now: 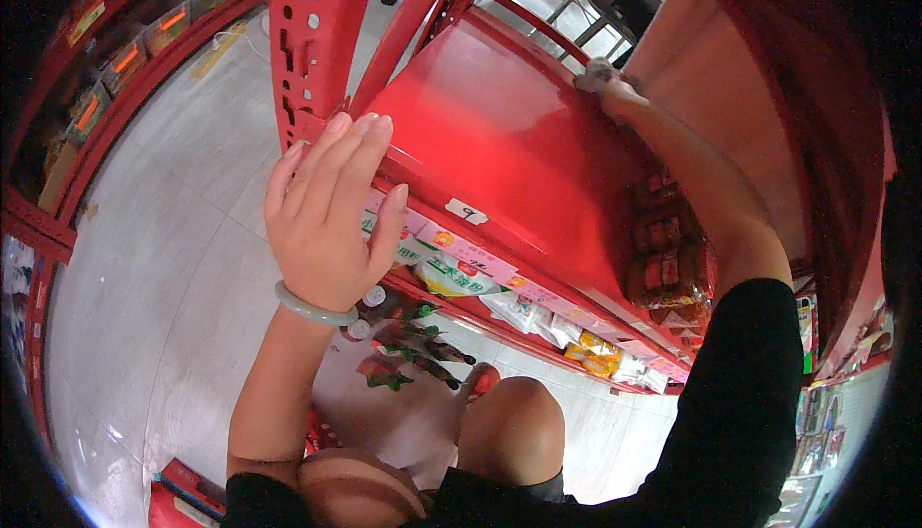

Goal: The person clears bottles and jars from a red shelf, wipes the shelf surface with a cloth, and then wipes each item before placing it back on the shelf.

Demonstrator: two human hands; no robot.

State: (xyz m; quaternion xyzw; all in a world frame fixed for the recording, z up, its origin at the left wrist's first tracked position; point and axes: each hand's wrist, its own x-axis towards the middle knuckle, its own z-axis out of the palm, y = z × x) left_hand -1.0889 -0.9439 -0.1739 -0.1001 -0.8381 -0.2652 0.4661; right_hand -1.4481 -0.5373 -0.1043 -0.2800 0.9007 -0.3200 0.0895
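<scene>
My left hand (335, 204), with a pale bangle (315, 305) at its wrist, lies against the front corner of a red metal shelf (490, 125), beside the perforated upright (310, 38). Its fingers are extended and hold nothing. At the shelf's far back edge, my right hand (612, 89) is closed on a greyish cloth (595, 74). A glossy surface shows on the shelf, with a lighter patch towards the back. Below my right forearm, packaged goods in clear wrapping (663, 261) stand at the shelf's right end.
Pink price tags (468, 254) line the shelf's front edge. Lower down are bagged goods (457, 276), yellow packets (594, 357) and several bottles (410, 341). Another red shelf with bins (166, 27) stands at the left across the tiled floor (194, 240). A red box (184, 495) sits at the lower left.
</scene>
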